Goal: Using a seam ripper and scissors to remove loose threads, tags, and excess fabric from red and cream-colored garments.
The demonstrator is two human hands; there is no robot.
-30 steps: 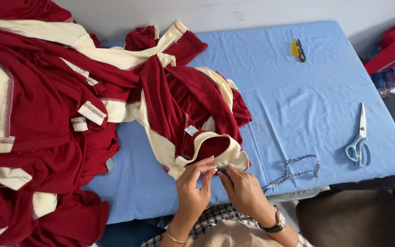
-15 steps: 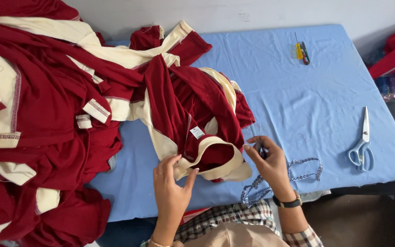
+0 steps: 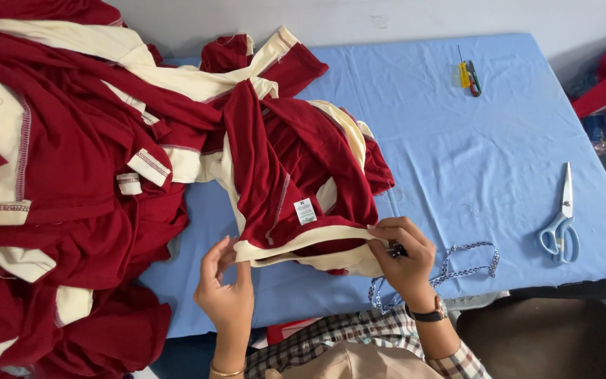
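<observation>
Since the earlier frames the two hands had separated: they had been bunched together at the near edge of the collar, and now stood apart, one at each end of it. The left hand (image 3: 224,289) was spread, fingers extended, touching the left end of the cream collar (image 3: 303,247) without clamping it. The right hand (image 3: 402,256) was closed, pinching the right end of the collar together with a small dark tool (image 3: 398,250); what kind of tool it was could not be determined. The garment (image 3: 296,168), dark red with cream trim, lay on the blue table (image 3: 457,140) directly in front of the person, collar toward the near edge and a white label (image 3: 305,210) showing just above it. Judged from the layout, the work was at an early stage: one garment was in hand, while a large pile (image 3: 64,182) of similar red and cream pieces remained at the left, and no separate finished stack was visible. The patterned lanyard (image 3: 468,263) lay just beside the right hand. The scissors (image 3: 561,221) at the right and the yellow tool (image 3: 466,76) at the far edge lay in the same positions as before, well apart from both hands.
</observation>
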